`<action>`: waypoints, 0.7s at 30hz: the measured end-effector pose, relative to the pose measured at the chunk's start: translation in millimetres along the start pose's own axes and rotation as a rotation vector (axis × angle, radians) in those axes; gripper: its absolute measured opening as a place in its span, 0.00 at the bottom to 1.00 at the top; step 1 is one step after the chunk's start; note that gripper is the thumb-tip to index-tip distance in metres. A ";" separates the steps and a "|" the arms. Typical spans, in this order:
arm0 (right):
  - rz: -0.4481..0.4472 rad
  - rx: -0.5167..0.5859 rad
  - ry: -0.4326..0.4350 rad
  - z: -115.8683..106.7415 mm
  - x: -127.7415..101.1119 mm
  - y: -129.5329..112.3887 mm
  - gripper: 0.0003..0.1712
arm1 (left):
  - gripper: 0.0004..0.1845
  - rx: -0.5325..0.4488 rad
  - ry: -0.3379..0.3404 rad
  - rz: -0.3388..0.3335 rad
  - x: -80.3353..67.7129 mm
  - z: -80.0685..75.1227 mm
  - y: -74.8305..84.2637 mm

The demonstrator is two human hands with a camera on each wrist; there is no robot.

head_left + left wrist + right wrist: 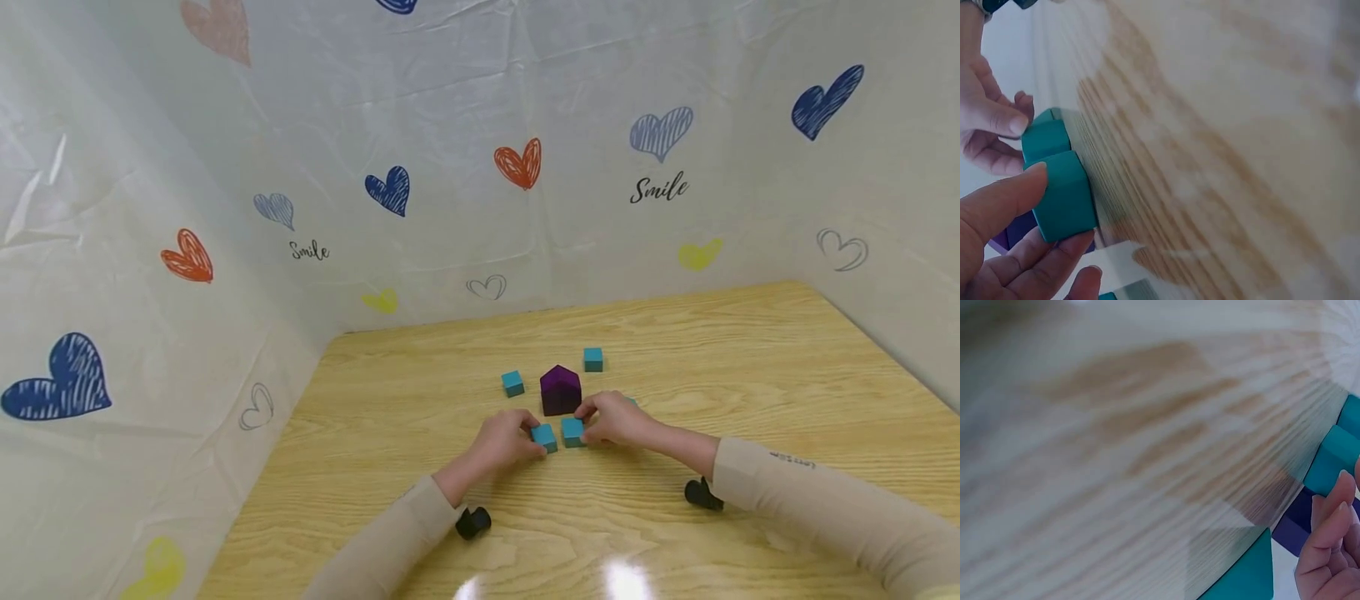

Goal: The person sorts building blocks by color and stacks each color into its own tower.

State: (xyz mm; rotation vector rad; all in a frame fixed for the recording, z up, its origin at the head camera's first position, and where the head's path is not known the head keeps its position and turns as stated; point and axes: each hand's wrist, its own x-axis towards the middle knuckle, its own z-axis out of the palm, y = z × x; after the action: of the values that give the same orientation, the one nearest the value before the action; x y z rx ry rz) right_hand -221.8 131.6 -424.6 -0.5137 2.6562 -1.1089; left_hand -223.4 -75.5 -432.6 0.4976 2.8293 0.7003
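My left hand [510, 437] pinches a blue cube [543, 438] between thumb and fingers. Just right of it, my right hand [615, 419] grips a second blue cube [573, 432] by its right side. A narrow gap parts the two cubes in the head view. Behind them stands a purple block with a peaked top [561, 390]. In the left wrist view, the thumb lies along one face of the left cube [1066, 194], with fingers on the opposite side. The right wrist view shows the right hand [1332, 556] only partly, at the frame's edge.
Two more blue cubes sit farther back, one left [513, 383] and one right [593, 360] of the purple block. Behind the right hand another blue piece [632, 402] peeks out, mostly hidden. Heart-printed sheeting [442, 242] lines the wooden table [390, 400].
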 end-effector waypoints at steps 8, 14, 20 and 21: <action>-0.011 -0.016 -0.001 0.6 0.0 -1.5 0.16 | 0.19 -0.024 -0.003 0.004 9.8 -4.2 0.4; -0.020 -0.037 0.010 0.1 0.8 -2.9 0.17 | 0.18 -0.028 -0.003 0.018 13.2 -3.0 0.8; -0.026 -0.045 0.007 -0.5 0.6 -2.8 0.17 | 0.20 -0.040 -0.015 0.019 15.1 -2.3 2.2; -0.028 -0.041 0.006 -0.8 0.7 -2.4 0.17 | 0.20 -0.040 -0.018 0.019 15.4 -2.5 2.5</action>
State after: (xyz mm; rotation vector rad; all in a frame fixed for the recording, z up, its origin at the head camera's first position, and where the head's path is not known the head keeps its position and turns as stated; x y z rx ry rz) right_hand -222.1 130.2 -422.4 -0.5577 2.6897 -1.0674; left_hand -237.6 -68.9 -430.8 0.5230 2.7916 0.7502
